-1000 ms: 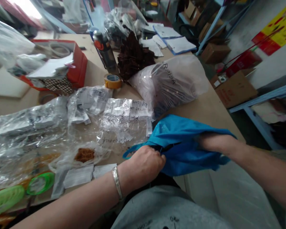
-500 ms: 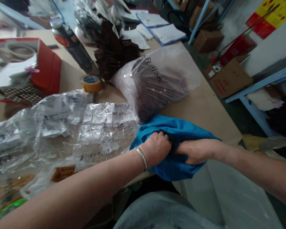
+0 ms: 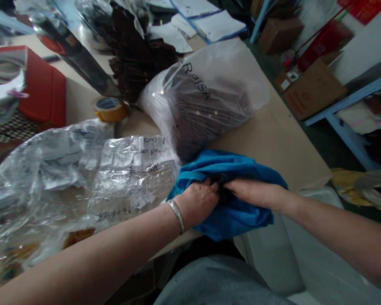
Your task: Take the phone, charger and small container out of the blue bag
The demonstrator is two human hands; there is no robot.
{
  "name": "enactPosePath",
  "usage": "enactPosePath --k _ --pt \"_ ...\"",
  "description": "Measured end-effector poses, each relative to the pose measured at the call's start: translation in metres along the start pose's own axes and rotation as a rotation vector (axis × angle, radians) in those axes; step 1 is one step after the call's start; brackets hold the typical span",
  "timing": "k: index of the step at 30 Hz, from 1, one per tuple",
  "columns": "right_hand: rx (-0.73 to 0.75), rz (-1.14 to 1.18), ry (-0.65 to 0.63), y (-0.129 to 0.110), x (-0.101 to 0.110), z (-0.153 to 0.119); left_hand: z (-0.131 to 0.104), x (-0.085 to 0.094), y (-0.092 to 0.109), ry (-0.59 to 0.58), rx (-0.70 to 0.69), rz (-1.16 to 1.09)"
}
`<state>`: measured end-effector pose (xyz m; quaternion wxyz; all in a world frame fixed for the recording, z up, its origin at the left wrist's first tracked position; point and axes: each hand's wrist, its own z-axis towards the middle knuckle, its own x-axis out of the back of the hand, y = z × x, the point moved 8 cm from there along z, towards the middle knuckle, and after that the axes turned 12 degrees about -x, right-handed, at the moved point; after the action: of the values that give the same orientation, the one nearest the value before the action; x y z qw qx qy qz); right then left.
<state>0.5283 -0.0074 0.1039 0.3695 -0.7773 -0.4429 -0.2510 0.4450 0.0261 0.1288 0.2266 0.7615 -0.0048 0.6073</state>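
Head view: both hands, left hand (image 3: 199, 200) and right hand (image 3: 252, 191), still grip the blue cloth (image 3: 231, 169), now bunched tighter.

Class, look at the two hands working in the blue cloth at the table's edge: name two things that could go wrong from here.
1. The blue cloth hangs partly over the table edge; if the left hand or right hand loosens, it may slide off.
2. The clear plastic bags lie right beside the left hand; a tug might drag them and scatter the paper slips inside.
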Motion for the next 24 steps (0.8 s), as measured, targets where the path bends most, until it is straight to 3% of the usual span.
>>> enactPosePath --k 10,17,24 --pt "-0.058 0.064 0.100 0.009 -0.010 0.031 -0.011 -0.011 -0.004 -0.088 0.027 -0.093" --pt "0.014 -0.007 0.058 0.008 -0.026 0.009 -0.019 -0.015 -0.006 -0.043 0.021 -0.100" --pt "0.083 0.024 0.054 -0.015 -0.011 0.007 -0.020 -0.015 -0.008 -0.032 0.030 -0.113"
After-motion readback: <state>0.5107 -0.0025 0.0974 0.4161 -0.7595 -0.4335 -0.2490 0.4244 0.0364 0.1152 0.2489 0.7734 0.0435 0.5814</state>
